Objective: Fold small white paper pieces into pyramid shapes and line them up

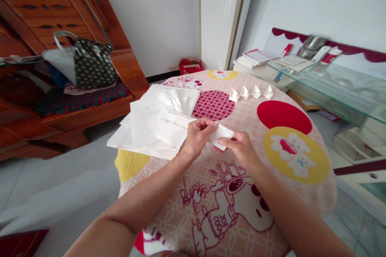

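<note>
The left hand (196,134) and right hand (242,147) each have a closed thumb-and-finger grip on opposite ends of the white paper (222,132); it is above the table (169,202), just right of the paper stack (144,128); aligning edges before pressing should give a crisp fold.
</note>
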`<action>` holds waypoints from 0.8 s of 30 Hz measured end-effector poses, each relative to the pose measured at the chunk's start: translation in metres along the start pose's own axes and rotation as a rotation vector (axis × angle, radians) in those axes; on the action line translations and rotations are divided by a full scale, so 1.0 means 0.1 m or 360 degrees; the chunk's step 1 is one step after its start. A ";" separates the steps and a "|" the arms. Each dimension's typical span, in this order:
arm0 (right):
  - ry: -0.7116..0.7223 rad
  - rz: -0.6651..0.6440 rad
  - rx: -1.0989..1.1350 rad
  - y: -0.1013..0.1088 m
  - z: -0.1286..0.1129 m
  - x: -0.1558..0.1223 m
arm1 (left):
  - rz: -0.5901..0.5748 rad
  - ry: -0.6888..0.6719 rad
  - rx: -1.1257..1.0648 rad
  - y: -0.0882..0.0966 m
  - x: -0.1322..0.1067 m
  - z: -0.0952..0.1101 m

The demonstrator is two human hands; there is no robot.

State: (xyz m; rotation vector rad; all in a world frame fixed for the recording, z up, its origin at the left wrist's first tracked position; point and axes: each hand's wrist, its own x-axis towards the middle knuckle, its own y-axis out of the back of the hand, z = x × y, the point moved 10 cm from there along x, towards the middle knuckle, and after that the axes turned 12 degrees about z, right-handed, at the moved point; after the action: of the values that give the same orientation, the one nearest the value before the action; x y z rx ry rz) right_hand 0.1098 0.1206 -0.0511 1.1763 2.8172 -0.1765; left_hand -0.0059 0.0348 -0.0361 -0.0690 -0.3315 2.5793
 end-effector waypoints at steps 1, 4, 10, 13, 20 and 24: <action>-0.0052 -0.0015 -0.0002 -0.02 0.04 -0.01 | 0.0006 0.0015 0.0008 0.01 0.00 -0.02; -0.0173 -0.0012 0.0019 -0.04 0.12 -0.03 | 0.0078 0.0035 0.0007 0.06 0.04 -0.04; -0.0230 -0.0054 -0.0024 -0.04 0.16 -0.06 | 0.0162 0.0032 -0.0021 0.13 0.10 -0.01; -0.0239 -0.0060 -0.0056 -0.03 0.16 -0.07 | 0.0155 0.0040 -0.0019 0.12 0.10 -0.03; -0.0250 -0.0065 -0.0014 0.05 0.11 -0.03 | 0.0112 0.0147 0.0017 0.15 0.15 -0.09; -0.0149 0.0246 -0.0022 0.39 0.06 0.12 | -0.0132 0.0364 0.0211 0.08 0.10 -0.21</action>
State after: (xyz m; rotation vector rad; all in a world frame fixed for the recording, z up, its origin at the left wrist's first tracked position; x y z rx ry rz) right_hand 0.1288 0.1553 -0.0611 1.3390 2.6303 -0.1953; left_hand -0.0158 0.0377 -0.0578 -0.2935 -0.0767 2.4727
